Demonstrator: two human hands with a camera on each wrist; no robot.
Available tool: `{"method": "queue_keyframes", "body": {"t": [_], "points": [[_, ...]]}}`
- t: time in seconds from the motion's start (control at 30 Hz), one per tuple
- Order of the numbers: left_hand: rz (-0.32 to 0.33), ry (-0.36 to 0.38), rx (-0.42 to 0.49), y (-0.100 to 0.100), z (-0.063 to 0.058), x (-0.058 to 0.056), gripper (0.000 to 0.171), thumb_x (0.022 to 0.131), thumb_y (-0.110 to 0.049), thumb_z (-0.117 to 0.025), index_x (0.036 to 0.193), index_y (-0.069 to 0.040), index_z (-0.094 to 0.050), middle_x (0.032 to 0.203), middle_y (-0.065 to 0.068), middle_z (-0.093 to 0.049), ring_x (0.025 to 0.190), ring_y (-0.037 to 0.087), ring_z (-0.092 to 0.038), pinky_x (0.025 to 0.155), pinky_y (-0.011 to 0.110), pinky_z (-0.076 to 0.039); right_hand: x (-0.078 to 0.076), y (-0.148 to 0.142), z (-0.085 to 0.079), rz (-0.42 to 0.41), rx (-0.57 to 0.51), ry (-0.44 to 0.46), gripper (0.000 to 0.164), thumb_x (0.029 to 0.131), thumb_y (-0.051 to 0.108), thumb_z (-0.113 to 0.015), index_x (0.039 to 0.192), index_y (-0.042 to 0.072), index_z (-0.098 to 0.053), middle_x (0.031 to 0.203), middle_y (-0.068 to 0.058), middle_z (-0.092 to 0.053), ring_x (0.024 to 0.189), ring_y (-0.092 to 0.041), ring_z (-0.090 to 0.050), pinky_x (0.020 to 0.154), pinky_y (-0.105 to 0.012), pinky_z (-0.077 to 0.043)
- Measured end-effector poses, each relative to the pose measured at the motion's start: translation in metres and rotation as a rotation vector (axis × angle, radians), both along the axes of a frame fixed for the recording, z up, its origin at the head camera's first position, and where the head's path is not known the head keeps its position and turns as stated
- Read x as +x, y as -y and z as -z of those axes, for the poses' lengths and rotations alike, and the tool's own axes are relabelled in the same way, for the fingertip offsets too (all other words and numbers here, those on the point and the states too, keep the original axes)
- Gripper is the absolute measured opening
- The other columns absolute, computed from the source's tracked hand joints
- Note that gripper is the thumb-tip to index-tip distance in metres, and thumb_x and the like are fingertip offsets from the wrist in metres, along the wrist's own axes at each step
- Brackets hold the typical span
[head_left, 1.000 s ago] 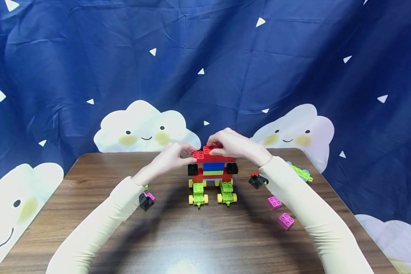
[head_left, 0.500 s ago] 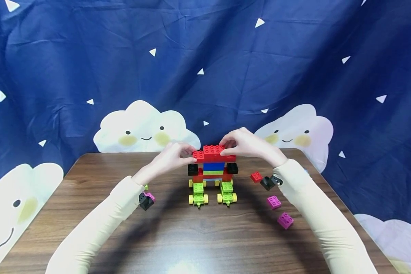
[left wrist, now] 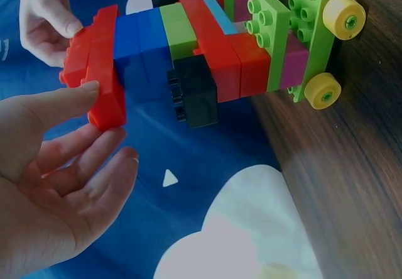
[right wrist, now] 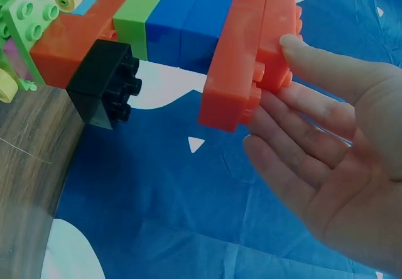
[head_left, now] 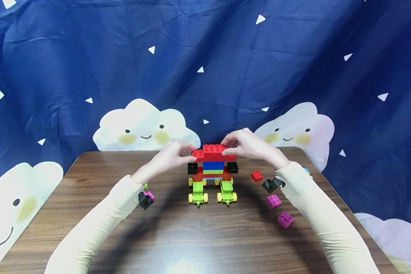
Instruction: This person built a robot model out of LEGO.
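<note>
Brick model (head_left: 214,166) w/ fingers (right wrist: 277,173) @ top

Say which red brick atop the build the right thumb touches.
The topmost red brick, touched by the right hand. The red layer beneath, on the blue bricks, meets the left hand.

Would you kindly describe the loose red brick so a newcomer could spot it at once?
On the brown table stands a wheeled brick figure. Right of it in the head view, the loose red brick lies farther back than two pink bricks, and its red colour sets it apart from them.
</note>
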State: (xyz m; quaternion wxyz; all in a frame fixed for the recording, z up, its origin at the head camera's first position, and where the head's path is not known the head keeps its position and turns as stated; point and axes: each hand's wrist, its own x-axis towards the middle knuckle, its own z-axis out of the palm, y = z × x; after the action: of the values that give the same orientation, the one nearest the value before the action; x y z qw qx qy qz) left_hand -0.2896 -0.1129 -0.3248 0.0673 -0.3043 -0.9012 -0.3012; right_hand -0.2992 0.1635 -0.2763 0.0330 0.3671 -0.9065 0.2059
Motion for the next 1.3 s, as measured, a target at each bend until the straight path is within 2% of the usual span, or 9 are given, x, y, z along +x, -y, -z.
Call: {"method": "queue_keyframes", "body": {"t": [0.3, 0.77, 1.3], "points": [[0.007, -0.005, 0.014, 0.0001, -0.001, 0.0012, 0.034, 0.087, -0.017, -0.075, 0.116, 0.0, -0.07, 0.108, 0.014, -0.075, 0.095, 0.025, -0.071, 0.089, 0.038, -0.059, 0.0032, 0.0006, -0.0039, 0.01, 0.001, 0.018, 0.03, 0.084, 0.022, -0.079, 0.106, 0.003, -0.074, 0.098, -0.011, -0.077, 0.085, -0.019, -0.073, 0.079, -0.037, -0.061], [0.008, -0.01, 0.026, 0.0027, -0.0014, 0.0021, 0.035, 0.087, -0.017, -0.075, 0.118, -0.001, -0.07, 0.111, 0.014, -0.075, 0.098, 0.025, -0.071, 0.09, 0.039, -0.058, -0.0001, -0.0003, -0.002, 0.007, -0.028, 0.048, 0.032, 0.084, 0.021, -0.079, 0.108, 0.002, -0.073, 0.103, -0.013, -0.076, 0.09, -0.023, -0.073, 0.085, -0.044, -0.06], [0.023, -0.046, 0.037, 0.0075, 0.0058, 0.0028, 0.036, 0.09, -0.019, -0.073, 0.122, -0.005, -0.069, 0.113, 0.011, -0.074, 0.098, 0.023, -0.071, 0.088, 0.038, -0.059, -0.0014, 0.0, -0.0037, 0.017, -0.022, 0.083, 0.032, 0.084, 0.021, -0.079, 0.109, 0.002, -0.073, 0.103, -0.012, -0.077, 0.09, -0.021, -0.073, 0.084, -0.039, -0.06]]}}
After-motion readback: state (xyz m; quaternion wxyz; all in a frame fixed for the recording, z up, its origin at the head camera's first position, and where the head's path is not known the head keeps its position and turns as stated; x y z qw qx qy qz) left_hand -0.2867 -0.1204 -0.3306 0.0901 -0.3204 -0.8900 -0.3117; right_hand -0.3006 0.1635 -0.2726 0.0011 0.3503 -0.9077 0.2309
